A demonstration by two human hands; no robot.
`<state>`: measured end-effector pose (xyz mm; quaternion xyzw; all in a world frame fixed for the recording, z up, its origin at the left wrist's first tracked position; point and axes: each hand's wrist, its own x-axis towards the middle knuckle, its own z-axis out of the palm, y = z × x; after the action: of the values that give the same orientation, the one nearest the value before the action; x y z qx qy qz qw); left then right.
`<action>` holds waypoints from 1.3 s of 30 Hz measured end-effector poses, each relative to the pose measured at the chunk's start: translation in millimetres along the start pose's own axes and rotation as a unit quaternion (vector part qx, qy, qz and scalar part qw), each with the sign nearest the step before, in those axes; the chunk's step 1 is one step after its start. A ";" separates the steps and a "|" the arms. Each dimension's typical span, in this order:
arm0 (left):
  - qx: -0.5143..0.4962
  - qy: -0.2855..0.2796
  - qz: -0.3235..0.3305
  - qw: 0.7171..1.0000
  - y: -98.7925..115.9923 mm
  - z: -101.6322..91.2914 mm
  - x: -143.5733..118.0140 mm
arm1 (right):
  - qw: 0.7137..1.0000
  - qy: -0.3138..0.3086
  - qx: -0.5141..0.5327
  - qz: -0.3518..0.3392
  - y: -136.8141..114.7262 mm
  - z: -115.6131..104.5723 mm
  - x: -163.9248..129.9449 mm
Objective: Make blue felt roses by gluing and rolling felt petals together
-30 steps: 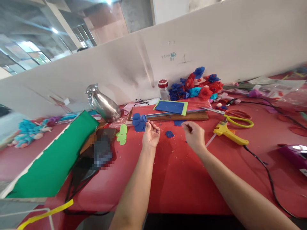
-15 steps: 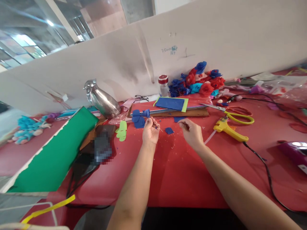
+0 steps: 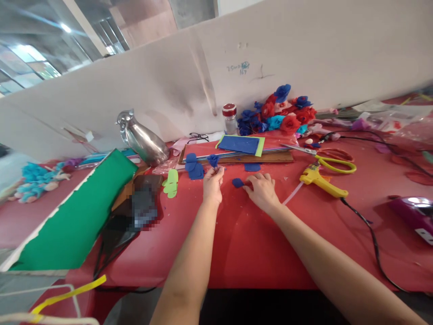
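Left hand [image 3: 213, 187] raised just off the red-covered table [image 3: 243, 243], fingers [image 3: 218, 171] pinched together on the thin stick of a small dark-blue foam flower bud [image 3: 213, 160], bud standing directly above the fingertips. Right hand [image 3: 260, 190] laid palm down on the table, fingers closed on the edge of a small dark-blue foam petal piece [image 3: 237, 182] lying flat just ahead of the fingertips, between both hands; whether lifted yet cannot be told. For a clean pick-up: pinch the petal by its near edge only, thumb beneath and forefinger above, without creasing the foam. Keep the stick upright and steady, grip low on the stick so the bud stays free for wrapping. Bring the petal across to the bud rather than lowering the bud to the table. Further dark-blue foam petal pieces [image 3: 194, 167] lying just beyond the left fingers, a lime-green foam leaf cut-out [image 3: 171, 183] farther to their left. Yellow hot-glue gun [image 3: 321, 180] resting well to the right of the right fingers, nozzle and clear glue stick aimed toward them; likely hot, so keep the wrist clear of the nozzle and of the black cable [image 3: 368, 234].
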<state>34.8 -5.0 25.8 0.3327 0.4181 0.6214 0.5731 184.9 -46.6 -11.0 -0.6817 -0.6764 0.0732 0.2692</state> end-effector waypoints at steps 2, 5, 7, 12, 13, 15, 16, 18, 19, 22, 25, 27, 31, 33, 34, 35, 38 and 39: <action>0.034 0.006 -0.009 0.999 -1.9 -1.4 0.7 | 1.000 -0.017 -0.008 -0.009 -3.6 0.4 -1.6; 0.096 0.000 -0.035 0.995 -5.7 -2.0 0.0 | 1.000 -0.014 0.012 -0.007 -5.0 -1.7 -1.5; 0.130 -0.002 -0.041 0.991 -9.3 -1.6 -0.9 | 0.999 0.013 0.050 -0.003 -4.0 -3.5 -0.2; 0.149 -0.004 -0.022 0.989 -15.4 0.7 -2.9 | 0.981 0.093 0.169 -0.027 1.2 -13.1 5.9; 0.146 -0.009 -0.027 0.989 -15.5 1.3 -3.6 | 0.978 0.103 0.182 -0.026 3.0 -15.9 7.2; 0.138 -0.022 -0.045 0.989 -14.8 2.6 -5.2 | 0.976 0.120 0.182 -0.018 6.8 -20.5 9.3; 0.135 -0.026 -0.053 0.989 -14.4 3.3 -6.1 | 0.977 0.129 0.167 -0.015 8.1 -21.7 9.8; 0.134 -0.027 -0.062 0.989 -13.8 4.5 -7.6 | 0.984 0.138 0.112 -0.012 7.5 -20.8 9.2; 0.136 -0.026 -0.061 0.989 -13.8 5.0 -8.1 | 0.988 0.131 0.080 -0.014 5.2 -18.6 8.1; 0.144 -0.027 -0.046 0.988 -14.3 5.0 -8.3 | 0.998 0.042 0.008 -0.042 -7.6 -9.0 3.4; 0.143 -0.020 -0.026 0.989 -14.8 3.8 -6.6 | 0.997 -0.029 -0.007 -0.073 -17.7 -3.2 1.5; 0.135 -0.009 -0.019 0.991 -14.7 3.4 -5.3 | 0.998 -0.013 0.028 -0.057 -17.7 -4.2 3.0; 0.105 -0.020 -0.028 0.994 -13.3 6.1 -6.2 | 0.960 0.025 0.274 0.054 -10.1 -12.5 7.7; 0.093 -0.052 -0.055 0.993 -12.2 8.6 -9.3 | 0.909 0.000 0.407 0.088 -8.7 -16.2 8.7; 0.090 -0.071 -0.069 0.991 -11.6 9.8 -11.2 | 0.887 -0.016 0.452 0.096 -9.0 -17.3 8.9; 0.090 -0.087 -0.080 0.989 -11.0 10.8 -13.1 | 0.870 -0.030 0.482 0.102 -9.7 -17.9 8.8; 0.097 -0.103 -0.077 0.987 -9.1 12.7 -17.2 | 0.845 -0.057 0.517 0.122 -12.4 -16.6 8.4; 0.097 -0.101 -0.071 0.988 -8.5 13.0 -17.8 | 0.840 -0.061 0.523 0.130 -12.8 -15.7 8.3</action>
<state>52.2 -20.9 24.9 0.4174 0.4391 0.4990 0.6197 181.5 -43.5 10.4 -0.5153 -0.4576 0.4917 0.5322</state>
